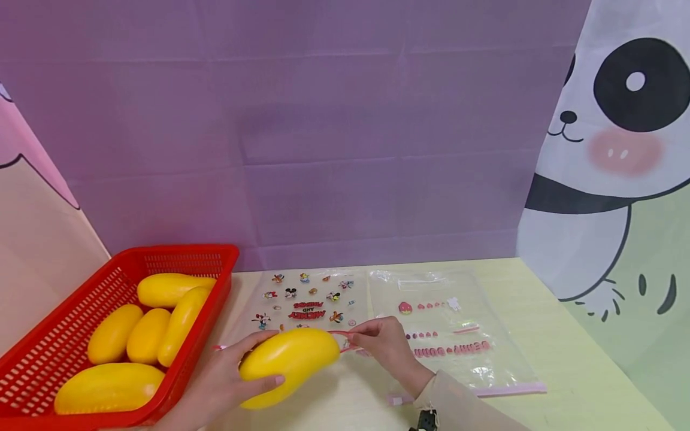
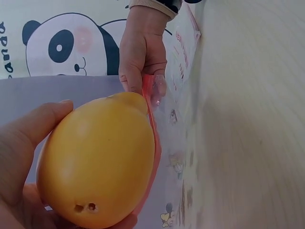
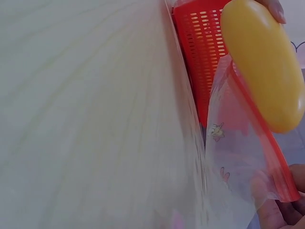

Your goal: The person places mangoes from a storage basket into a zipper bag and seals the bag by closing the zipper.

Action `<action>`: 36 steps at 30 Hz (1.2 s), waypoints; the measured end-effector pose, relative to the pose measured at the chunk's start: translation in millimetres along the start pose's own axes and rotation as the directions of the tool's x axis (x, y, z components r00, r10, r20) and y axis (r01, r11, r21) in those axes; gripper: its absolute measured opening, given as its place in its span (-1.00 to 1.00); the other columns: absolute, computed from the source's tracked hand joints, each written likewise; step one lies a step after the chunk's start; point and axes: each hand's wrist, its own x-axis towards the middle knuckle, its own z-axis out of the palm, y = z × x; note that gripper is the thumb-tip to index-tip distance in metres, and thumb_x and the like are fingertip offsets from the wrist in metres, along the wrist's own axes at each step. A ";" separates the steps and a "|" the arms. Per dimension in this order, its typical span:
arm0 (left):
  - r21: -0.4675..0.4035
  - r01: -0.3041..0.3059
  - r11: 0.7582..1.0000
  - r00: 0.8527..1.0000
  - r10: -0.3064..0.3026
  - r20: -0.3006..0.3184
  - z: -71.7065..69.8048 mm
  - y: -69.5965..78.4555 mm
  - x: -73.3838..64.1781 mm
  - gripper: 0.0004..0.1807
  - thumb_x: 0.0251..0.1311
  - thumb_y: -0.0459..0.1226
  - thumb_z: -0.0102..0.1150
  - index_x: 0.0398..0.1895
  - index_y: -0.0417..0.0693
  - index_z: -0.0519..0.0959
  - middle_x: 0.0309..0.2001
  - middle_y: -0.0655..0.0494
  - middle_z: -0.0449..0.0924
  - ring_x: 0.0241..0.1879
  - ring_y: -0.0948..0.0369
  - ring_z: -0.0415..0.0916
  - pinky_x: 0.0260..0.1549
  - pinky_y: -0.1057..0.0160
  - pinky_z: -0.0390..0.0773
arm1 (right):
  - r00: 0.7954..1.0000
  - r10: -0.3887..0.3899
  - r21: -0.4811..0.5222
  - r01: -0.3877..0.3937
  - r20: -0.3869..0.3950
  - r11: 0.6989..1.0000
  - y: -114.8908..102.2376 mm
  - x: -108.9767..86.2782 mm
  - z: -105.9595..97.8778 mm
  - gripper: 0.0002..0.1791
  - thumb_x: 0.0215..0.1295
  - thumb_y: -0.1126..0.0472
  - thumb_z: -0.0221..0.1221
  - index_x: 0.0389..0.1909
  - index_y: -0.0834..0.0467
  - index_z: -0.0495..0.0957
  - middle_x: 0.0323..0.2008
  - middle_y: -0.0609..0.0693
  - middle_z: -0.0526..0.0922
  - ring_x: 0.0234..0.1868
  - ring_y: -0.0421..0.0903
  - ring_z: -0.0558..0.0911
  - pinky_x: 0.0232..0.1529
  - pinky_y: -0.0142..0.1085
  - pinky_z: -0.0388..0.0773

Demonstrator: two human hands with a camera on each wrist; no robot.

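Well inside the far edge of the bench (image 1: 582, 371), the left hand (image 1: 232, 371) grips a yellow fruit (image 1: 291, 362); the right hand (image 1: 390, 347) pinches the bag's (image 3: 228, 148) red zip (image 3: 276, 164) (best kept spread wide).

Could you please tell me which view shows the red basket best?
The head view, with most of the red basket and its yellow pieces visible. The right wrist view shows only some slotted wall; the left wrist view, none.
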 end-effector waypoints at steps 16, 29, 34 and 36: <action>0.072 0.008 0.997 0.999 -0.005 -0.041 0.2 4.4 4.8 -0.12 -0.28 0.11 0.47 0.24 0.12 0.42 -0.01 0.13 0.55 -0.27 0.22 0.39 -0.42 0.35 0.49 | 0.999 -0.033 -0.023 0.034 0.030 0.999 -3.0 -1.7 2.0 -0.87 0.14 0.31 0.27 -0.37 0.33 0.69 -0.47 0.12 0.72 -0.52 -0.20 0.62 -0.45 -0.42 0.60; 0.092 0.026 0.995 0.999 -0.021 -0.050 7.1 4.6 7.5 -0.10 -0.30 0.15 0.46 0.22 0.01 0.46 -0.08 0.14 0.57 -0.29 0.24 0.39 -0.45 0.36 0.48 | 0.999 -0.041 -0.036 0.041 0.017 0.999 -1.8 -3.1 7.6 -0.89 0.13 0.31 0.27 -0.39 0.28 0.71 -0.52 0.10 0.72 -0.53 -0.08 0.63 -0.51 -0.47 0.56; 0.094 0.030 0.995 0.998 -0.026 -0.048 10.4 4.8 8.1 -0.09 -0.31 0.14 0.47 0.22 0.02 0.46 -0.11 0.16 0.57 -0.29 0.23 0.38 -0.44 0.37 0.47 | 0.998 -0.051 -0.019 0.052 0.030 0.998 -1.1 -3.9 9.3 -0.89 0.14 0.32 0.26 -0.38 0.30 0.70 -0.52 0.14 0.71 -0.47 0.03 0.68 -0.45 -0.41 0.61; 0.099 0.032 0.995 0.998 -0.027 -0.051 11.2 5.1 7.9 -0.09 -0.32 0.13 0.48 0.22 0.02 0.46 -0.12 0.16 0.58 -0.30 0.23 0.38 -0.43 0.37 0.47 | 0.998 -0.053 -0.015 0.054 0.029 0.998 -0.8 -3.9 9.8 -0.88 0.15 0.31 0.27 -0.38 0.30 0.70 -0.51 0.14 0.71 -0.47 0.02 0.69 -0.45 -0.40 0.62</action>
